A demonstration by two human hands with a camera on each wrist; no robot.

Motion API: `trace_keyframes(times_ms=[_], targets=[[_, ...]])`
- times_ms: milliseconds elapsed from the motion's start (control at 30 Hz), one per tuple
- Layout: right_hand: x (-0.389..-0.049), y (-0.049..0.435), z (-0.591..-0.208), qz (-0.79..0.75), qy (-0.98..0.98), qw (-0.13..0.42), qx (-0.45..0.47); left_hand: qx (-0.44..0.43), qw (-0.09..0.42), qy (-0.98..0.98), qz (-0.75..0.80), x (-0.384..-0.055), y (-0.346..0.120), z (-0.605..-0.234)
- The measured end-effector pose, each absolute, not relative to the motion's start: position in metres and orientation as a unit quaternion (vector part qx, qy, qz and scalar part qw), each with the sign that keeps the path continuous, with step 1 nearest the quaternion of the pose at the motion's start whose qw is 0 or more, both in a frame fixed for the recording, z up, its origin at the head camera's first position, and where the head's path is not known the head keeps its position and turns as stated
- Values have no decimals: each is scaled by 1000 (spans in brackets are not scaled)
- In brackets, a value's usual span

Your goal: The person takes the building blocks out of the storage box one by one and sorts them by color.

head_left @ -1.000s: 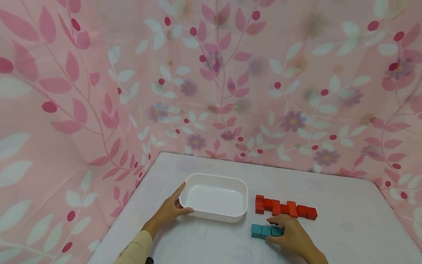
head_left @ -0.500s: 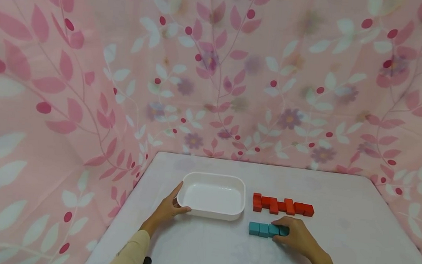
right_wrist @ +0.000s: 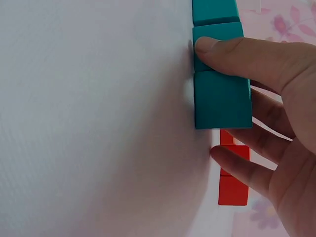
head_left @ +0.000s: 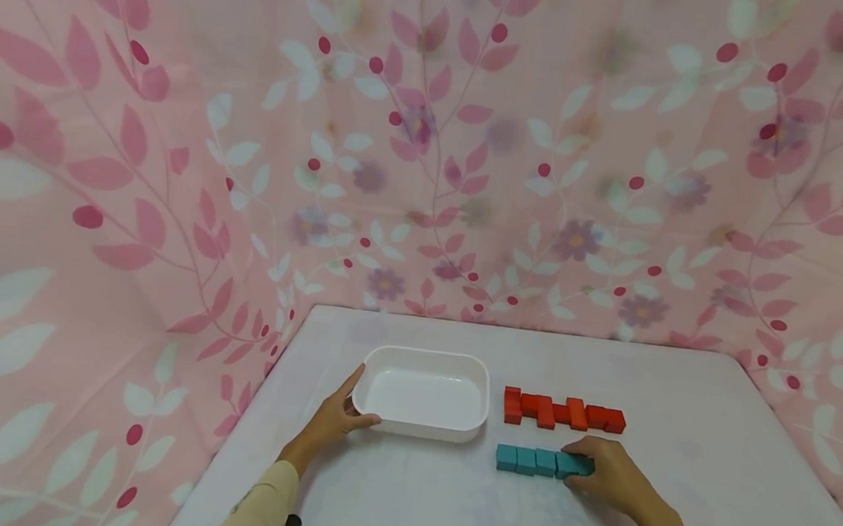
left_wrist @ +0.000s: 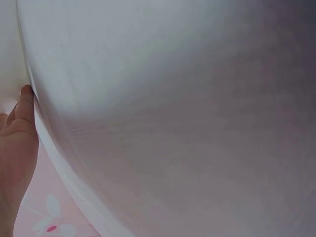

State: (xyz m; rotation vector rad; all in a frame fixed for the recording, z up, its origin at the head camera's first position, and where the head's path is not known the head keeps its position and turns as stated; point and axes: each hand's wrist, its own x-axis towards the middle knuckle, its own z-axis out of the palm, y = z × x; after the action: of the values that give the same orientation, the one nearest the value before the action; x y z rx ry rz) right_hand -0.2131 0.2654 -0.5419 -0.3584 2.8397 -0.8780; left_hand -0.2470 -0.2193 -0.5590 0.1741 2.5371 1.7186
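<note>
A white rectangular tray point(head_left: 422, 430) stands left of centre on the table in the head view. My left hand point(head_left: 331, 418) lies at its left end, thumb along the near side and straight fingers against the outer wall; in the left wrist view, part of the left hand point(left_wrist: 19, 143) touches a pale surface. Several teal blocks point(head_left: 526, 461) form a straight row right of the tray. At the row's right end my right hand point(head_left: 617, 479) pinches a teal block point(right_wrist: 217, 32), thumb on its near face and other fingers behind. The end block point(right_wrist: 222, 101) shows below the thumb.
Behind the teal row lies an uneven row of red blocks point(head_left: 562, 412), some turned crosswise. A white cloth covers the table point(head_left: 438, 507). Pink floral curtain point(head_left: 429, 172) hangs behind the table's far edge and along the left.
My right hand has moved right along the teal row to its right end, and more teal blocks show to its left. The left hand stays at the tray. The head view has shifted slightly.
</note>
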Motion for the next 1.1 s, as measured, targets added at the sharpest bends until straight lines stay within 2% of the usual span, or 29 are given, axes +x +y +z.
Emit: trace_keyframes(times_ms=[200,433,533,900,1100], targets=[[-214,266,-539,-299,942,66,-137,57,36,820,568,-250,-219,-560],[-207,273,-529,-289,946,110,-102,59,39,821,567,-246,-219,-559],[-207,276,-525,-283,947,113,-100,57,36,821,567,-246,-219,-560],[-207,276,-529,-284,948,106,-95,66,35,824,561,-247,-217,-560],[-208,283,-513,-287,949,69,-114,90,35,863,495,-251,-225,-557]])
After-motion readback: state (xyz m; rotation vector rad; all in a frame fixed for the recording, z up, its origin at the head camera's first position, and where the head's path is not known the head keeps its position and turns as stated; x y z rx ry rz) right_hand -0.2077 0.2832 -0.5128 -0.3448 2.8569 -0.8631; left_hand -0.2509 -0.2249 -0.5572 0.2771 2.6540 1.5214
